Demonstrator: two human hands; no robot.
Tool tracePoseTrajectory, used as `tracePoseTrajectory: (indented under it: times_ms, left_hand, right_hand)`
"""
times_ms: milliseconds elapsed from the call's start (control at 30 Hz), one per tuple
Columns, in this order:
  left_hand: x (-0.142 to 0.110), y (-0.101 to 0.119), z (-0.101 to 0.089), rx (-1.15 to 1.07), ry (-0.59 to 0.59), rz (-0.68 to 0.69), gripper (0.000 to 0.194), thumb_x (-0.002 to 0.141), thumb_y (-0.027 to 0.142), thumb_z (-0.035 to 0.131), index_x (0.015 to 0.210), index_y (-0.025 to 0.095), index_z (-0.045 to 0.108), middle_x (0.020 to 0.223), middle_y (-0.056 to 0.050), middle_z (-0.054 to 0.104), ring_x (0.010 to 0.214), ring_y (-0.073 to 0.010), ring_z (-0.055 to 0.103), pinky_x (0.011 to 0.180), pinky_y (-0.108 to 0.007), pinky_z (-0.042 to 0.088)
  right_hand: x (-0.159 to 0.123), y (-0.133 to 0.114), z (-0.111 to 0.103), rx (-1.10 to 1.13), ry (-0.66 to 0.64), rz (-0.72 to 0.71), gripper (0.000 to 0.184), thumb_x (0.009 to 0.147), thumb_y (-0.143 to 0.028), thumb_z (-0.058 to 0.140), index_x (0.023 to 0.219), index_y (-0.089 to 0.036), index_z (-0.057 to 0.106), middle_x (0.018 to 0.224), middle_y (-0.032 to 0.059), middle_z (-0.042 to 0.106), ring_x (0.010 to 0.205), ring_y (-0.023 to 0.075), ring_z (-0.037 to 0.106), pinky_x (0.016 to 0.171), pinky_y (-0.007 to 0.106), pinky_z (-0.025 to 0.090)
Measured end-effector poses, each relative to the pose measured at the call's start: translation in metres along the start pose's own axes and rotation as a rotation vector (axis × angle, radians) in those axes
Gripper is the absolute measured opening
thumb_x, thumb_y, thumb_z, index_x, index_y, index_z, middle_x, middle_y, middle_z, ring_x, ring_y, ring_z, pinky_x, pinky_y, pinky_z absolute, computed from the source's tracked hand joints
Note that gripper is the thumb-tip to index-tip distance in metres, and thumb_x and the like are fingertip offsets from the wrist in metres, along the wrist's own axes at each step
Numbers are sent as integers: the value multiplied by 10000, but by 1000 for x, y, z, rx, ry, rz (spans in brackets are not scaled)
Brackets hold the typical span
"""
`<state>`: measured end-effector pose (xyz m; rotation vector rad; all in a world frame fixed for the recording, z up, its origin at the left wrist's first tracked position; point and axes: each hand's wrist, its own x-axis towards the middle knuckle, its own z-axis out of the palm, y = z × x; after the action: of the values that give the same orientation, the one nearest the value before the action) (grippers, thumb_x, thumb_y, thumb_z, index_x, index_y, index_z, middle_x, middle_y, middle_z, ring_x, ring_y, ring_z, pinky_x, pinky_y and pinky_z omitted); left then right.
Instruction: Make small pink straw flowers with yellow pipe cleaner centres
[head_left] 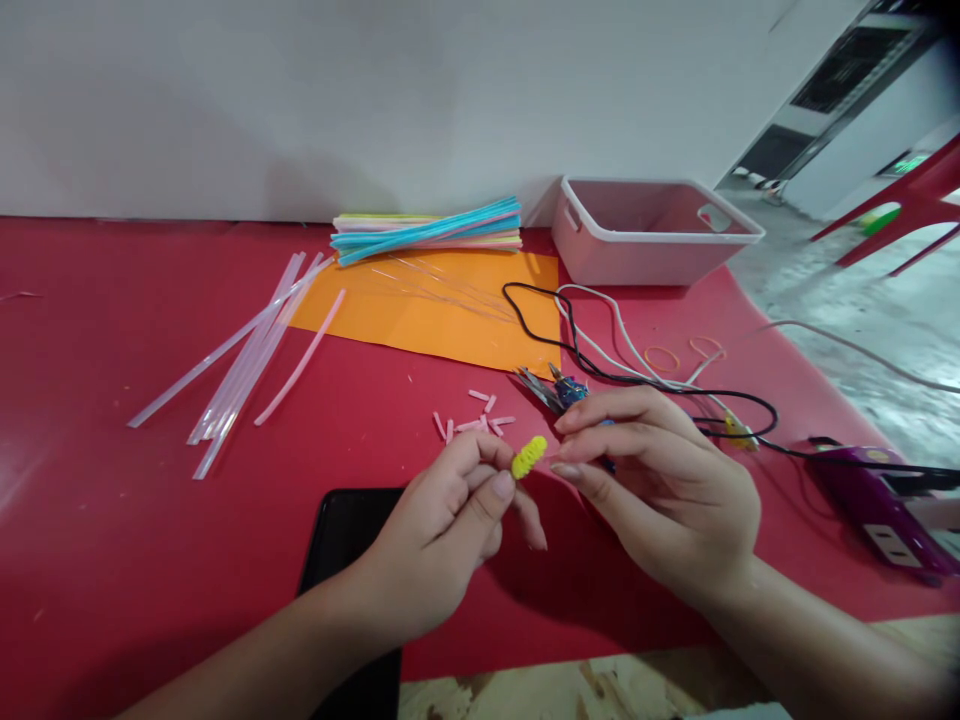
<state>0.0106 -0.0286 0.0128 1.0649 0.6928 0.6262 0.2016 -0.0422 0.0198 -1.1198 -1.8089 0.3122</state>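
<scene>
My left hand (457,510) is closed, pinching a short yellow ridged piece (529,457) between thumb and fingers. My right hand (660,485) is just right of it, fingers loosely curled with the tips close to the yellow piece; something thin may run between them, but I cannot make it out. Small scissors with a blue handle (555,388) lie just behind my right hand. Several short pink straw bits (472,420) lie on the red tabletop (112,520) behind my left hand.
Clear and pale straws (240,360) are spread at left. A bundle of coloured straws (431,232) rests by an orange sheet (442,310). A pale bin (652,230), black and white cables (637,370), a purple glue gun (877,500), and a dark phone (345,530) are near.
</scene>
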Motion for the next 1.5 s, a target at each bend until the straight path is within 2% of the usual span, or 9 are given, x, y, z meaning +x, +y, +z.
tracePoseTrajectory:
  times_ms: [100, 233, 333, 467, 667, 900, 1167, 1400, 1500]
  left_hand:
    - [-1, 0, 0, 2, -9, -14, 139, 995, 336, 398, 1015, 200, 417, 732, 17, 642, 427, -24, 319, 452, -200, 258]
    - [-1, -3, -1, 7, -27, -15, 194, 995, 366, 395, 1082, 200, 444, 827, -27, 672, 461, -36, 473, 444, -190, 307]
    - [-1, -4, -2, 36, -14, -30, 196, 996, 368, 397, 1092, 205, 447, 742, 5, 627, 497, -57, 519, 458, -185, 343]
    - [-2, -4, -2, 75, -9, 1, 159, 1003, 338, 394, 1068, 208, 460, 624, 65, 510, 488, -47, 458, 471, -174, 327]
    - [-5, -5, -2, 93, 5, 35, 186, 1008, 359, 381, 1105, 230, 473, 752, 25, 632, 498, -47, 363, 502, -192, 315]
    - [-8, -10, -5, 426, 126, 192, 216, 961, 358, 495, 1142, 246, 526, 930, -34, 630, 844, -146, 599, 674, -244, 445]
    - [-7, -9, -6, 656, 265, 347, 115, 931, 288, 555, 1004, 216, 607, 801, 4, 649, 653, -97, 595, 616, -211, 456]
    - [-9, -11, -5, 785, 270, 412, 176, 930, 224, 552, 1102, 220, 588, 932, -25, 718, 793, -114, 681, 721, -206, 512]
    - [-9, -10, -4, 868, 286, 454, 183, 909, 230, 584, 1091, 212, 598, 904, -33, 726, 770, -126, 680, 706, -215, 513]
  right_hand:
    - [0, 0, 1, -14, 0, 12, 162, 800, -85, 695, 888, -221, 697, 939, 18, 650, 895, 139, 639, 820, 271, 523]
    - [-1, -2, 0, -64, 7, 8, 166, 808, -95, 683, 908, -227, 701, 940, 24, 657, 891, 154, 642, 819, 293, 527]
    - [-1, -4, -2, -104, 5, -42, 199, 802, -75, 674, 936, -219, 701, 953, 32, 663, 894, 156, 644, 827, 294, 527]
    - [-1, -5, -3, -104, -21, -94, 211, 795, -60, 659, 946, -201, 702, 941, 45, 665, 870, 157, 653, 798, 280, 543]
    - [-1, -6, -3, -132, 0, -123, 197, 785, -56, 667, 930, -186, 699, 927, 56, 665, 857, 156, 654, 785, 278, 549]
    - [0, -7, -2, -149, -9, -93, 186, 802, -94, 669, 950, -202, 700, 944, 59, 671, 867, 164, 656, 784, 296, 558]
    - [1, -12, -2, -178, -30, -198, 203, 784, -77, 690, 964, -167, 718, 919, 76, 681, 842, 162, 665, 796, 282, 582]
    - [2, -16, -1, -215, 5, -245, 237, 732, -37, 703, 918, -182, 717, 851, 63, 698, 812, 171, 681, 765, 286, 610]
    - [2, -17, 0, -225, 7, -250, 251, 724, -38, 706, 919, -196, 720, 831, 55, 703, 799, 172, 687, 757, 277, 617]
